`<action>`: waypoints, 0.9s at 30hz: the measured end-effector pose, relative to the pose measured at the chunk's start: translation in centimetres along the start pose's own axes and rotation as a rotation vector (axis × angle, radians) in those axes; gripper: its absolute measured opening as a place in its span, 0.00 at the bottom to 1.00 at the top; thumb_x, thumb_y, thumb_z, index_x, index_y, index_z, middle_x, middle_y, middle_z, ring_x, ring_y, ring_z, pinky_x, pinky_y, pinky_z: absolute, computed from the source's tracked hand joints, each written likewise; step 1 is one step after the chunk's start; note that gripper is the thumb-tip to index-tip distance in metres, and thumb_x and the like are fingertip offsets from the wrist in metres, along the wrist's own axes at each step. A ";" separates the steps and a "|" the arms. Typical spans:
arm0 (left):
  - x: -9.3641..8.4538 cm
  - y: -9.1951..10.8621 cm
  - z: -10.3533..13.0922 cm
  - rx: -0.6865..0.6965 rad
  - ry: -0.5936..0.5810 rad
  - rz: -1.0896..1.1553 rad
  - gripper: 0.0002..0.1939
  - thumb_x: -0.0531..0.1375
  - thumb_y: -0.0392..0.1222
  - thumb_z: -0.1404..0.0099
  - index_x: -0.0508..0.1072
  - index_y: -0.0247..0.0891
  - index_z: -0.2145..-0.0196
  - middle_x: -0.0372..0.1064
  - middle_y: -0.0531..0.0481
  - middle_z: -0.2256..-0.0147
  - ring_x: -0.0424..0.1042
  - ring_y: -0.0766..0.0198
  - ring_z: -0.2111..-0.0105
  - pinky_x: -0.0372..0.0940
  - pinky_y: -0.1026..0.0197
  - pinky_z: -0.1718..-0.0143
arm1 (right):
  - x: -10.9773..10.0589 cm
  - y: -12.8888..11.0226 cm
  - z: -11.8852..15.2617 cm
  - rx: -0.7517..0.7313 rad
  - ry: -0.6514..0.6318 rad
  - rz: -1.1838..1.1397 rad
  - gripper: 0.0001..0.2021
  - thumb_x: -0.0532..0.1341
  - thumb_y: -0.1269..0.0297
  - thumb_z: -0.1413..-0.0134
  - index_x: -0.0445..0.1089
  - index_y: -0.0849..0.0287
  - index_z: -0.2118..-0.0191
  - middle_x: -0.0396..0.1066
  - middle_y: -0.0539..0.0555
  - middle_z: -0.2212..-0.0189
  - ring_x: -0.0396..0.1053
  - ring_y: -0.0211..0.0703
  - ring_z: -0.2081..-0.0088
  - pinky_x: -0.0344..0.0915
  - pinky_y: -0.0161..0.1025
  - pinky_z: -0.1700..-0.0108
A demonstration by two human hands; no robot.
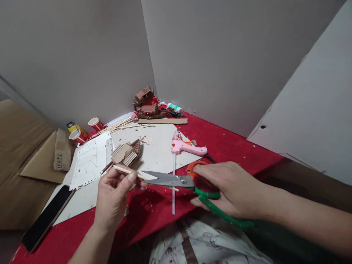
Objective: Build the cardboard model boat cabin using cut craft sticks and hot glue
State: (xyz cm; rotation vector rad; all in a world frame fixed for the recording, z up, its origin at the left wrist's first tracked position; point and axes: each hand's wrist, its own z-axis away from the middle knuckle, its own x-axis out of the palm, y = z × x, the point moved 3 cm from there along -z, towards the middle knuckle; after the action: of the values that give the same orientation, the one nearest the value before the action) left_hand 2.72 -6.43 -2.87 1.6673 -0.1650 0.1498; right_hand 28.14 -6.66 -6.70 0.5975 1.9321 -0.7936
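Observation:
A thin pale wooden stick (122,169) is pinched between the thumb and fingers of my left hand (117,187). My right hand (228,189) grips a pair of scissors (176,179) with one orange and one green handle. The scissor blades are parted and point left, their tips close to my left fingertips and around the stick. Just beyond my left hand lies a small wooden model boat (128,152). A pink hot glue gun (187,146) rests past the scissors, a clear glue stick (173,205) extending from it toward me and passing under the blades.
A drawing sheet (88,157), a phone (48,216) and cardboard boxes (62,150) are on the left. Paper cups (95,124), a bundle of thin sticks (115,126) and brown model boats (150,110) stand at the back. A red cloth (228,141) covers the table.

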 end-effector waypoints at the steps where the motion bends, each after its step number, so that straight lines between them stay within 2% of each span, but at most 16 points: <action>1: 0.0 0.0 0.0 0.010 0.002 -0.008 0.07 0.70 0.39 0.44 0.76 0.35 0.72 0.75 0.52 0.75 0.75 0.67 0.77 0.71 0.69 0.74 | 0.0 0.0 0.0 -0.006 0.006 0.017 0.18 0.57 0.45 0.41 0.61 0.56 0.69 0.69 0.52 0.77 0.67 0.45 0.76 0.51 0.38 0.74; 7: 0.1 -0.1 0.2 0.046 0.016 -0.046 0.08 0.71 0.39 0.46 0.77 0.35 0.73 0.76 0.52 0.76 0.75 0.67 0.78 0.71 0.67 0.73 | 0.0 0.2 0.0 -0.039 0.016 0.089 0.18 0.57 0.46 0.40 0.63 0.57 0.69 0.71 0.52 0.77 0.70 0.46 0.76 0.51 0.38 0.74; 15: 0.3 -0.1 0.4 0.052 0.050 -0.050 0.07 0.72 0.40 0.47 0.78 0.37 0.73 0.76 0.53 0.77 0.75 0.68 0.78 0.72 0.68 0.72 | -0.1 0.1 0.0 -0.088 0.102 0.188 0.20 0.56 0.46 0.39 0.62 0.57 0.73 0.67 0.50 0.81 0.67 0.43 0.80 0.49 0.40 0.75; 27: 0.2 -0.6 0.3 0.020 0.047 0.011 0.06 0.71 0.39 0.45 0.78 0.38 0.72 0.76 0.54 0.76 0.77 0.67 0.75 0.72 0.68 0.69 | -0.1 0.3 0.3 -0.116 0.150 0.127 0.21 0.53 0.47 0.35 0.62 0.56 0.75 0.66 0.49 0.82 0.63 0.39 0.81 0.48 0.39 0.75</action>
State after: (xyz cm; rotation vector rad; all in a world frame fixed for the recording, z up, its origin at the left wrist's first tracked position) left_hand 3.08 -6.70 -3.41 1.6816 -0.1381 0.1992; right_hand 28.60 -6.67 -6.79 0.7181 2.0379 -0.5659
